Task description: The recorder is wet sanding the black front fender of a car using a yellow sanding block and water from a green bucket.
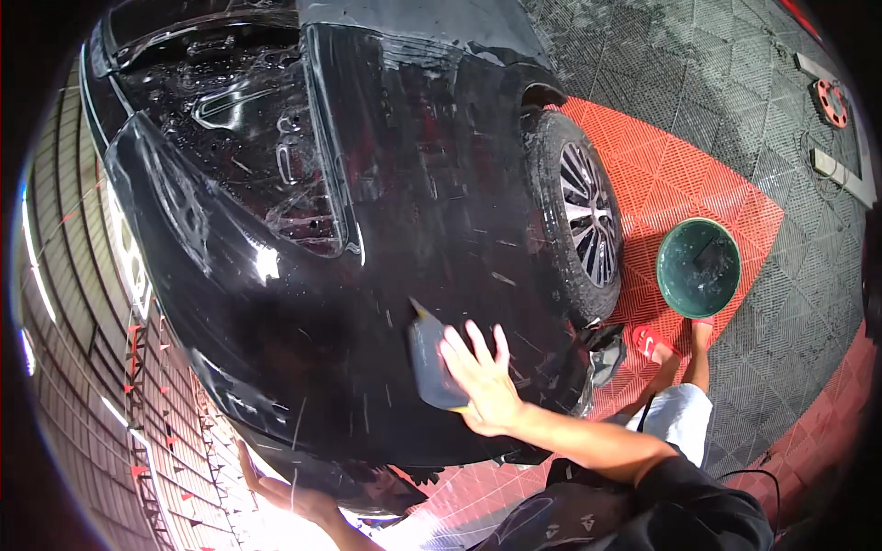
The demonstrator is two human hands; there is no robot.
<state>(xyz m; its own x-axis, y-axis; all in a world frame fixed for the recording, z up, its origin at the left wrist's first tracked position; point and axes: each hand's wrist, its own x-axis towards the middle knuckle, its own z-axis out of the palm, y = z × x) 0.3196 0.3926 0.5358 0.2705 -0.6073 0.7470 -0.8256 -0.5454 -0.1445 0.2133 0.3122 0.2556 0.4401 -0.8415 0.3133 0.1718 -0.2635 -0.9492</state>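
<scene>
The black car's body panel (404,257), wet and streaked, fills the middle of the picture. My right hand (482,376) lies flat over it with the fingers stretched out and spread. Under and beside its thumb side rests a dark, flat pad (432,363) with yellow showing at two corners; its exact kind cannot be made out. At the lower left, my left hand (280,491) is by the car's rounded end, fingers extended along its edge and nothing visible in them. Whether the fingertips touch the bodywork cannot be told.
To the right, the car's wheel (586,216) stands on red and grey grid floor tiles (643,147). A round green bucket (698,268) sits near it. Close by are legs in pale shorts (680,418) and a red sandal (650,342). The car's opened recess (230,138) shows at upper left.
</scene>
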